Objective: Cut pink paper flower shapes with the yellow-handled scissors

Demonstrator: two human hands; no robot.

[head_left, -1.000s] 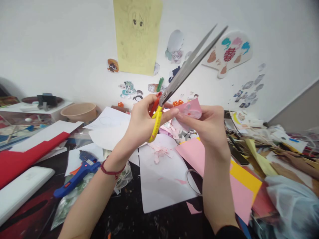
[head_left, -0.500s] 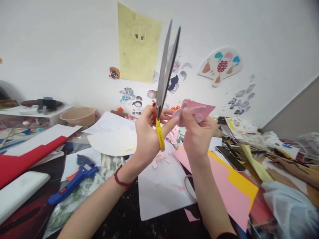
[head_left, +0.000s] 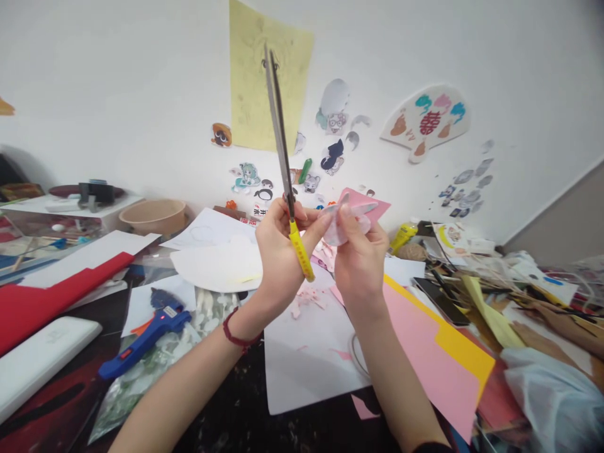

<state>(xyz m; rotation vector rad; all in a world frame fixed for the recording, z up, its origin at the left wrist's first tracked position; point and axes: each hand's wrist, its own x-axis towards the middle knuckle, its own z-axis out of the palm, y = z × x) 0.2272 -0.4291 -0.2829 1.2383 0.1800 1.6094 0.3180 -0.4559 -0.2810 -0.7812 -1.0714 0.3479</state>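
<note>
One black worktop (head_left: 311, 434), white sheet (head_left: 302, 377) toward its near edge; left hand (head_left: 280, 251) grips yellow-handled scissors (head_left: 285, 170), blades up, nearly closed, while right hand (head_left: 361, 264) pinches pink paper (head_left: 378, 209) and pale cutout (head_left: 333, 235) above the far edge. Cutout's curves look done; pink paper, square-cornered, looks untrimmed. Pink scraps (head_left: 307, 299) on sheet suggest some cutting's finished.
</note>
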